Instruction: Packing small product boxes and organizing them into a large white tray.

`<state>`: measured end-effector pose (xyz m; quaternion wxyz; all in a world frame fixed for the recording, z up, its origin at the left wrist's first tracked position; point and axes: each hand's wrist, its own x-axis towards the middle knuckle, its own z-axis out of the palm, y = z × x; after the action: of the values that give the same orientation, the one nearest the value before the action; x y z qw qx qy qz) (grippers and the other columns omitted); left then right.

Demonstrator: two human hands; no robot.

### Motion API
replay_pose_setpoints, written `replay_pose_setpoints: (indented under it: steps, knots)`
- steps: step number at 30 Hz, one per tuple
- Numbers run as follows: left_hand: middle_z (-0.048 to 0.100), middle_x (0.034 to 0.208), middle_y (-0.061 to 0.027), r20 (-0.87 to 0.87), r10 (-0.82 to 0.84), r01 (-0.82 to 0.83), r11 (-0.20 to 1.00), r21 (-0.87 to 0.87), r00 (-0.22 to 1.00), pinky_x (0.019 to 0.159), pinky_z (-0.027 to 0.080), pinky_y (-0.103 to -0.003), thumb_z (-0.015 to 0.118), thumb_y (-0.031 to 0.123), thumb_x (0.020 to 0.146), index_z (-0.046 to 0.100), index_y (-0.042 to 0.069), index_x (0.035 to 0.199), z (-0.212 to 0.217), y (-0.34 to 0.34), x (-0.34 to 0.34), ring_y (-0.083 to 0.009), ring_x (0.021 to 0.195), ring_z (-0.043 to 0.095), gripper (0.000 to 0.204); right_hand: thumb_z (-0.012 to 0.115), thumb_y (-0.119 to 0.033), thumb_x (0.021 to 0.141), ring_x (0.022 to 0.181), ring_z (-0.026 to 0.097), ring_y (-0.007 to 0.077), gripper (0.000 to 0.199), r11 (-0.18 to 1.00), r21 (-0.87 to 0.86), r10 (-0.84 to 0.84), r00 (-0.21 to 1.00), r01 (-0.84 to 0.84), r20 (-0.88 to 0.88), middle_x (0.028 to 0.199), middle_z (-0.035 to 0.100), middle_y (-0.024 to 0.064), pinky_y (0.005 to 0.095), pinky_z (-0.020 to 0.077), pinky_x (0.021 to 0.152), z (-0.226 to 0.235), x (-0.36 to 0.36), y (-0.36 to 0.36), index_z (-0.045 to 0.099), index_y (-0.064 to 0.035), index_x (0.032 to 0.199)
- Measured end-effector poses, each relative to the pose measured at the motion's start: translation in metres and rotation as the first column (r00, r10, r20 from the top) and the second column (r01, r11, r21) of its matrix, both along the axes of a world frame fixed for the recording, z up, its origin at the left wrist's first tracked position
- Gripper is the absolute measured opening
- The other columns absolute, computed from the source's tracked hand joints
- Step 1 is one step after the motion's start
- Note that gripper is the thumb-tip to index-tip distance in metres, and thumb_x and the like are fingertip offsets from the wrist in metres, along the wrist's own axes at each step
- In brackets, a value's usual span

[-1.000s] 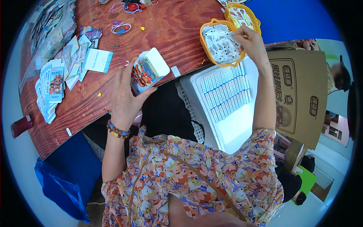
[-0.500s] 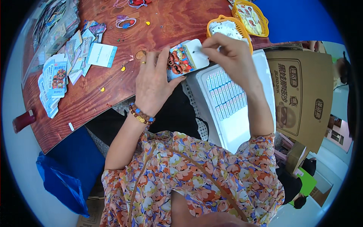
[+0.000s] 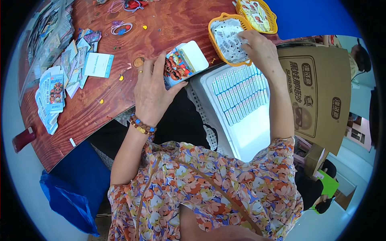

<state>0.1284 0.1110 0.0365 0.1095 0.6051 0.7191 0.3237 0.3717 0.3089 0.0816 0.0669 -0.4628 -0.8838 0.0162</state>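
My left hand (image 3: 150, 90) grips a small printed carton (image 3: 183, 64) with its white flap open, held above the edge of the brown wooden table (image 3: 169, 24). My right hand (image 3: 259, 48) reaches into an orange plastic basket (image 3: 220, 23) of small white packets and touches them; whether it has hold of one I cannot tell. A white tray (image 3: 249, 128) on my lap holds rows of pale blue packed cartons (image 3: 241, 92), just below the right hand. A beaded bracelet sits on my left wrist.
A second orange basket (image 3: 257, 14) with printed cards stands behind the first. Flat cartons and leaflets (image 3: 56, 84) lie scattered at the table's left. A brown cardboard box (image 3: 317, 92) stands to my right. Rubber bands (image 3: 120, 28) lie on the table. A blue bag (image 3: 68, 197) sits at lower left.
My right hand went from the basket to the carton's open end, then back to the basket. The left hand holds the carton higher and more to the right than a second ago.
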Motion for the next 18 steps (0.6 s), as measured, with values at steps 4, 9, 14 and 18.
replay_pose_setpoints:
  steps: [4,9,14,18]
  knots:
    - [0.054,0.116,-0.0147,0.007,-0.003,0.003,1.000,0.000,1.000,0.086,0.053,-0.044,0.089,0.028,0.067,0.049,0.003,0.138,-0.002,-0.001,-0.002,-0.0359,0.107,0.058,0.084,0.063,-0.015,0.088,0.087,0.067,0.0292,0.015,0.997,0.027,0.069,0.992,-0.072,0.105,0.091,0.068,0.0110,0.0393,0.0516,0.076,-0.001,-0.007,0.009,0.067,-0.0056,0.099]
    - [0.055,0.117,-0.0147,0.003,-0.009,0.009,0.999,0.031,1.000,0.086,0.053,-0.044,0.089,0.028,0.068,0.049,0.004,0.138,-0.002,-0.001,-0.003,-0.0360,0.108,0.058,0.084,0.061,-0.013,0.089,0.075,0.064,0.0242,0.011,0.990,-0.091,0.103,0.994,-0.105,-0.028,0.084,0.066,0.0092,0.0356,0.0507,0.070,0.001,0.004,0.021,0.061,-0.0018,0.088]
    - [0.055,0.118,-0.0141,0.004,-0.021,0.020,0.999,0.039,1.000,0.085,0.053,-0.043,0.089,0.028,0.068,0.049,0.004,0.138,-0.002,-0.001,-0.004,-0.0361,0.107,0.059,0.085,0.062,-0.011,0.091,0.066,0.060,0.0140,0.011,0.929,-0.369,-0.114,0.969,0.026,-0.219,0.076,0.065,0.0062,0.0318,0.0496,0.063,0.011,0.005,0.017,0.063,-0.0003,0.092]
    - [0.055,0.118,-0.0139,-0.015,-0.007,0.007,1.000,0.015,1.000,0.085,0.054,-0.044,0.088,0.028,0.068,0.049,0.004,0.138,-0.001,-0.002,-0.004,-0.0360,0.108,0.059,0.084,0.063,-0.012,0.090,0.068,0.062,0.0151,0.012,0.981,-0.180,0.047,0.986,-0.076,-0.160,0.081,0.066,0.0077,0.0318,0.0502,0.064,-0.004,-0.008,0.011,0.064,-0.0008,0.095]
